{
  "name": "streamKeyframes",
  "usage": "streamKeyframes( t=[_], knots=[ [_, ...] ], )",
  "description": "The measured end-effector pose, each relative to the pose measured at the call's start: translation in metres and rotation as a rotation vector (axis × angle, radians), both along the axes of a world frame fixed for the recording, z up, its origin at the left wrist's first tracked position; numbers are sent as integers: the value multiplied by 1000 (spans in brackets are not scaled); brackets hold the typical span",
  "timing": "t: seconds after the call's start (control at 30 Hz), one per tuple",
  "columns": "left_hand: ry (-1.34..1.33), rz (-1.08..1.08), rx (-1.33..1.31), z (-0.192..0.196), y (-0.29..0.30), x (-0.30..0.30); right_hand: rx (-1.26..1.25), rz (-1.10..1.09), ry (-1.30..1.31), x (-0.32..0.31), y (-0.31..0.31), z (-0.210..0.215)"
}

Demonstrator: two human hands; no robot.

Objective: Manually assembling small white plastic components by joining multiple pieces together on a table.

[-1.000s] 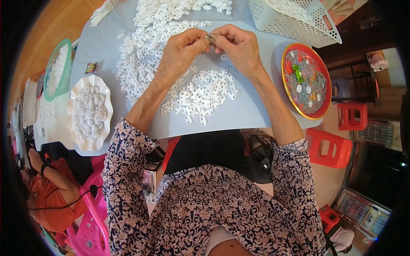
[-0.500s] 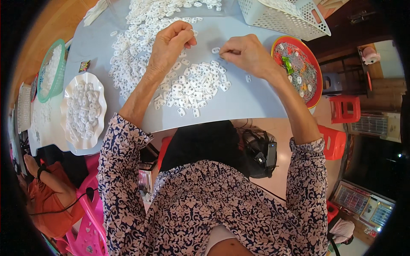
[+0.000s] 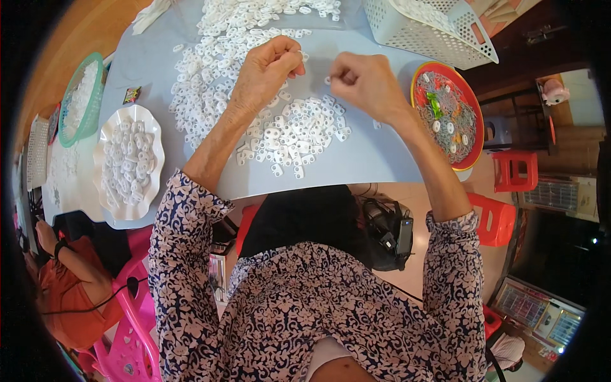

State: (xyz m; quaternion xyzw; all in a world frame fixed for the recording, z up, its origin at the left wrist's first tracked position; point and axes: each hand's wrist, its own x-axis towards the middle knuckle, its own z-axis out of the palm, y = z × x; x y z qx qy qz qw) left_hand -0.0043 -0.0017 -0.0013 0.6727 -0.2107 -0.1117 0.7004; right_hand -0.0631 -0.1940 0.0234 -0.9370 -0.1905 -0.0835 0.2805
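Observation:
My left hand [image 3: 270, 67] is closed in a pinch above the grey table, with a small white plastic piece [image 3: 305, 56] showing at its fingertips. To its right, my right hand [image 3: 369, 83] has its fingers curled together; whatever they hold, if anything, is hidden. Another white piece peeks out beside the right fingertips. Just below the hands lies a loose heap of white two-holed pieces [image 3: 299, 130]. A larger spread of the same pieces [image 3: 197, 95] reaches behind and left of my left forearm.
A red bowl [image 3: 471, 99] of small grey metal parts stands right, beneath a white perforated basket [image 3: 407, 38]. On the left are a scalloped white dish [image 3: 98, 169] of pieces, a small wrapped packet [image 3: 132, 95] and a green basket [image 3: 95, 105]. Another person in orange sits lower left.
My right fingers have curled in further and the hand has turned slightly. My left hand keeps its pinch. The whole view has shifted a little.

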Motion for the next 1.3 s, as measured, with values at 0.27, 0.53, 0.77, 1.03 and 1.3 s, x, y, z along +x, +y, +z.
streamKeyframes(
  t=[0.27,0.53,0.77,1.03,1.3],
  knots=[
    [21,-28,-18,0,-1,-2,959,-124,326,29,11,-24],
    [-52,-119,73,-7,-1,-2,926,50,237,30,11,-31],
    [-68,-126,88,-7,0,-2,849,43,217,25,12,-23],
    [-117,-115,153,-4,0,-3,838,29,209,22,10,-22],
    [-152,-128,192,-8,1,-1,823,48,231,22,10,-23]
  ],
)
